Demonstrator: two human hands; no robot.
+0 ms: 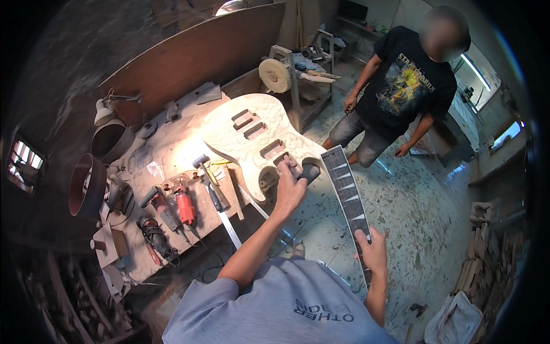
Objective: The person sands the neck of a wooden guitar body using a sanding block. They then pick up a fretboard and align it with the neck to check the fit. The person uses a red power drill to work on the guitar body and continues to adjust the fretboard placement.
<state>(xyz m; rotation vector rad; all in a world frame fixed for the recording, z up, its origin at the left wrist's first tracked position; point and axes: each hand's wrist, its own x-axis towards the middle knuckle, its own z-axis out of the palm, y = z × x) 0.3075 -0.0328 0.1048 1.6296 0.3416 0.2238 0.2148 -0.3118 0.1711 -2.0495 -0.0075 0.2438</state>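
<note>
An unfinished pale wooden guitar body (252, 135) with carved swirls and several routed pockets lies partly on the workbench (166, 149), with its neck end overhanging the edge. My left hand (289, 186) grips the body at the neck joint, fingers curled over its rim. A guitar neck (346, 189) with a dark fretboard and light inlays runs from that joint down toward me. My right hand (372, 252) is closed around the neck's lower end.
The dusty bench holds a red power tool (185, 207), a hammer (201, 166), a steel ruler (229, 226), a lamp (103, 112) and sanding drums (86, 183). A buffing wheel (275, 74) stands behind. Another person (401, 92) in a black shirt stands on the speckled floor.
</note>
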